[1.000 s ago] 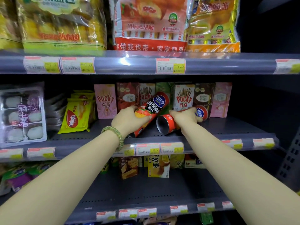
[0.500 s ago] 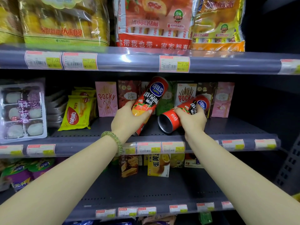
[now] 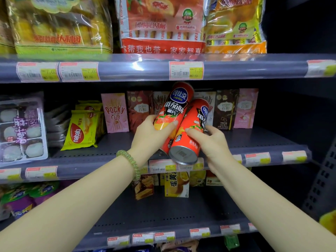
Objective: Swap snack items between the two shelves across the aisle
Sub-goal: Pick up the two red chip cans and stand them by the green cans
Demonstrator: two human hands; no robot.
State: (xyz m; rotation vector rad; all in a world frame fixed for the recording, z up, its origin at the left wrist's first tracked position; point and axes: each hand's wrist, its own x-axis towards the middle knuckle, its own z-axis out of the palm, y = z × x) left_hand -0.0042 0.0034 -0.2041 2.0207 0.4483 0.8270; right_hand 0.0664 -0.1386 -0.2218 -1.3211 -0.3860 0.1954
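Note:
Two red tomato-flavour chip cans are held side by side in front of the middle shelf [image 3: 254,142]. My left hand [image 3: 151,137] grips the left can [image 3: 176,104], which tilts up to the right with its top near the shelf above. My right hand [image 3: 212,142] grips the right can [image 3: 190,131], whose grey metal bottom faces me. The cans touch each other. A green bead bracelet [image 3: 130,163] is on my left wrist.
Behind the cans stand Pocky boxes [image 3: 115,112] and brown and pink stick-biscuit boxes [image 3: 245,108]. Yellow nabati wafer packs [image 3: 81,130] and a mochi tray [image 3: 20,130] lie left. Large cake bags [image 3: 161,24] fill the top shelf. Egg-yolk boxes [image 3: 176,184] sit below.
Both hands lifted the cans off the middle shelf and drew them toward me. The right can swung from lying sideways to pointing its bottom at me, and now touches the left can.

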